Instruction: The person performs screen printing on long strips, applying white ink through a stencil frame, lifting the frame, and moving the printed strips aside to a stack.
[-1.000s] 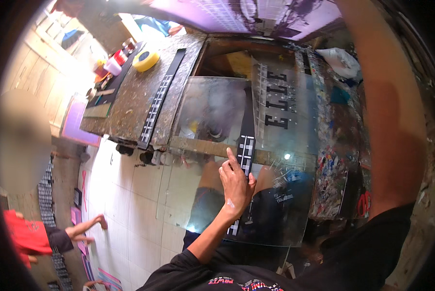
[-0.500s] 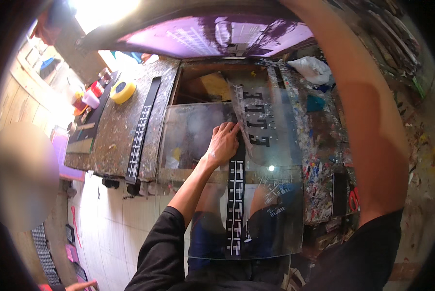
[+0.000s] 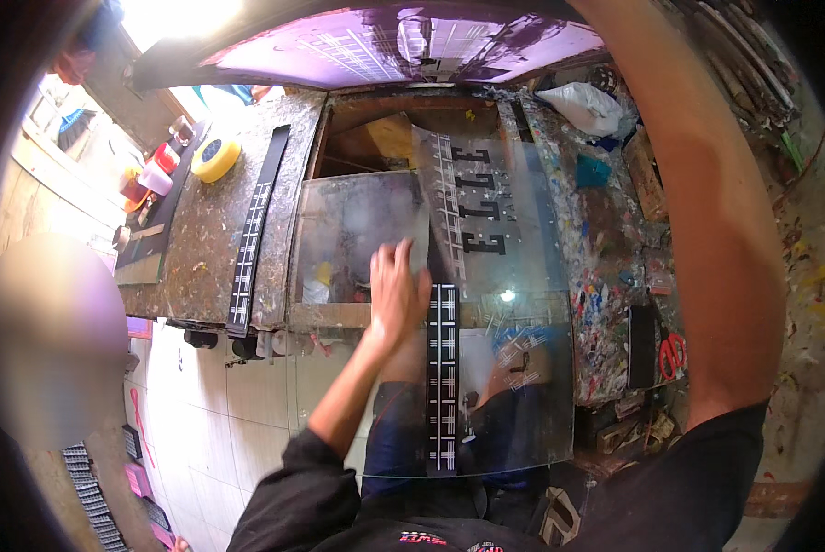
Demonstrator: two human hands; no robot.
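Observation:
My left hand (image 3: pixel 392 294) is over the glass pane (image 3: pixel 334 235), fingers extended and thumb apart, just left of a black strip with white line patterns (image 3: pixel 442 377). It holds nothing visible; whether it touches the glass I cannot tell. The strip lies lengthwise on the glass, its upper part partly under a clear sheet (image 3: pixel 495 189) with large black lettering. My right forearm (image 3: pixel 707 230) rises along the right side and out of the top edge; that hand is out of view. A second patterned black strip (image 3: pixel 254 235) lies on the left bench.
A hinged purple screen frame (image 3: pixel 394 46) stands at the back. The paint-stained bench (image 3: pixel 210 267) holds yellow tape (image 3: pixel 212 162) and cups (image 3: pixel 162 161). Red scissors (image 3: pixel 672 354) and a white bag (image 3: pixel 582 110) are at right. A blurred shape (image 3: pixel 49 340) covers the left.
My left hand moved up the strip, then left off it. The view has shifted, and the person in red seen earlier at lower left is mostly out of frame.

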